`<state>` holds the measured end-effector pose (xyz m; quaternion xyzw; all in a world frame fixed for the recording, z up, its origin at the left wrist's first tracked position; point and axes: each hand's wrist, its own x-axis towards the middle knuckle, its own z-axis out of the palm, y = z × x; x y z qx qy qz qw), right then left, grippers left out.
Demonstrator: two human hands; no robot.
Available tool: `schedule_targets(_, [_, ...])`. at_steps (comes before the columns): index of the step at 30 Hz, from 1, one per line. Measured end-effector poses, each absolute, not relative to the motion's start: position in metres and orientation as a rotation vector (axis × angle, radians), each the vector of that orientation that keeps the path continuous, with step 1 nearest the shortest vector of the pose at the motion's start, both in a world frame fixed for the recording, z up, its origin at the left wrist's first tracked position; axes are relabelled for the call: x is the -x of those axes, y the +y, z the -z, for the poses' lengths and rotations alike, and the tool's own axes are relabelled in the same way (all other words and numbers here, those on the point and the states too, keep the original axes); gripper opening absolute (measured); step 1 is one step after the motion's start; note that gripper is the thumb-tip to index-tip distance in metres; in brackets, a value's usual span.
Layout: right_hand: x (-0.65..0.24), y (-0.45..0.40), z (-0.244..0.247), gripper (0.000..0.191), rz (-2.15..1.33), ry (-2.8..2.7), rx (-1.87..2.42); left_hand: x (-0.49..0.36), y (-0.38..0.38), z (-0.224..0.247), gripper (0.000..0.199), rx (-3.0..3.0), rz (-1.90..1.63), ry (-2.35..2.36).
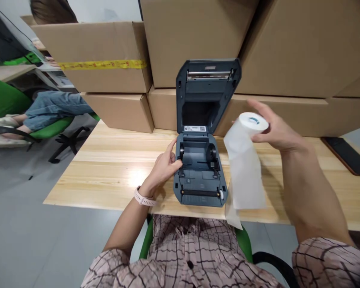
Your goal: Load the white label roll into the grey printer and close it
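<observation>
A dark grey label printer [195,176] stands on the wooden table with its lid [208,96] raised, so the roll bay, black holders and front roller show. My left hand [167,163] rests against the printer's left side, thumb over the edge of the bay and index finger along the outer wall. To the right of the printer, my right hand [273,128] holds a white label roll [246,125] up by its end, above the table. A long strip of labels hangs from the roll past the printer's right side, and a further piece dangles over the table's front edge.
Cardboard boxes [195,40] are stacked along the back of the table [108,168]. A dark phone-like slab [349,156] lies at the right. On the left, another person sits on a green chair [52,129], partly behind a yellow-taped box [102,48].
</observation>
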<state>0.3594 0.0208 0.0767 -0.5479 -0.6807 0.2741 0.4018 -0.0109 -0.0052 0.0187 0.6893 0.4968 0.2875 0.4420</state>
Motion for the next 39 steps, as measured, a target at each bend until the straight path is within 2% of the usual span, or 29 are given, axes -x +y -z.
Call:
schedule_targets(3, [-0.362,0.036,-0.049,0.114,-0.917,-1.709,1.365,0.011,-0.005,-0.018,0.09,-1.709,-0.718,1.229])
schedule_targets(13, [-0.364,0.031,-0.002,0.104,-1.101,-1.59,1.371,0.011,-0.004,-0.017,0.088,-1.721,-0.738,1.227])
schedule_targets(19, [-0.399,-0.026,0.005,0.074,-1.304,-1.433,1.307,0.012,-0.003,-0.016,0.087,-1.728,-0.733,1.229])
schedule_targets(26, [-0.371,-0.057,-0.004,0.047,-1.464,-1.554,1.334,0.011,-0.003,-0.015,0.086,-1.741,-0.764,1.221])
schedule_targets(29, [-0.348,-0.06,-0.03,0.046,-1.352,-1.637,1.158,0.011,-0.004,-0.015,0.086,-1.738,-0.768,1.219])
schedule_targets(34, [-0.276,-0.051,-0.084,0.032,-0.819,-2.128,1.107,0.011,-0.004,-0.015,0.086,-1.736,-0.774,1.223])
schedule_targets(39, [-0.224,-0.017,-0.077,0.024,-0.344,-2.583,1.237,0.011,-0.003,-0.014,0.086,-1.747,-0.763,1.233])
